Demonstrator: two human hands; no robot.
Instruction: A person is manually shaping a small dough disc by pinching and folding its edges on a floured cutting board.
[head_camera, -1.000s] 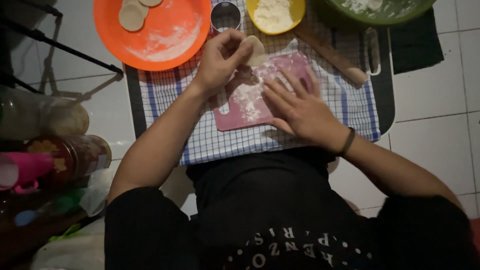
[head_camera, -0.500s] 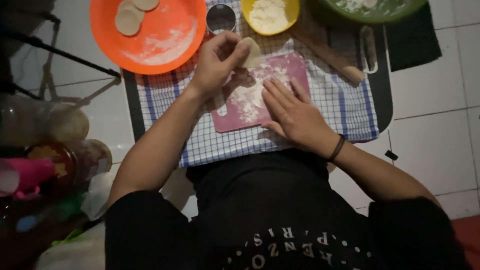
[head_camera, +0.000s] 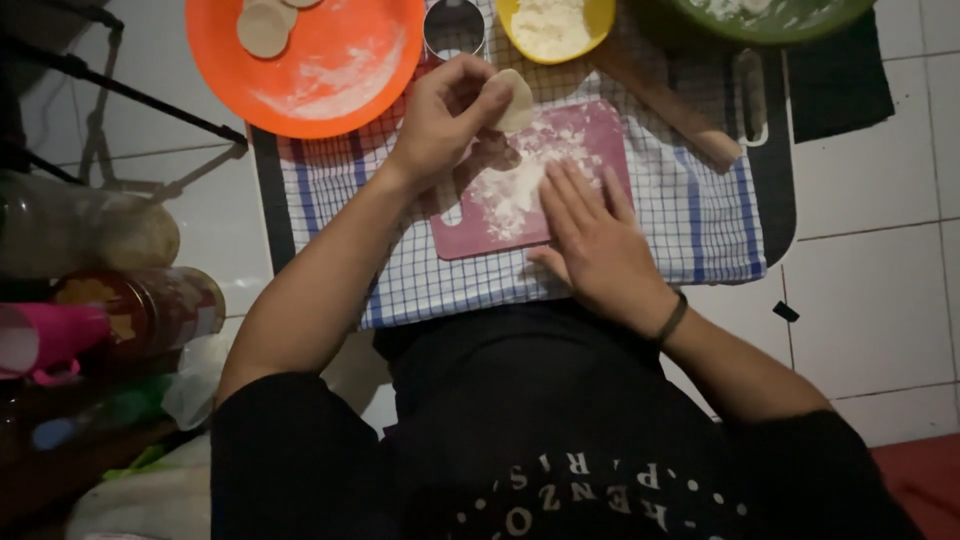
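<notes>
Dough disc pinched in my left hand, lifted off the floured pink board. My right hand lies flat and empty on it. Next, I judge, comes a careful set-down.

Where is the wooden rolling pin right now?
The rolling pin lies slanted on the checked cloth, right of the pink board, below the yellow bowl.
</notes>
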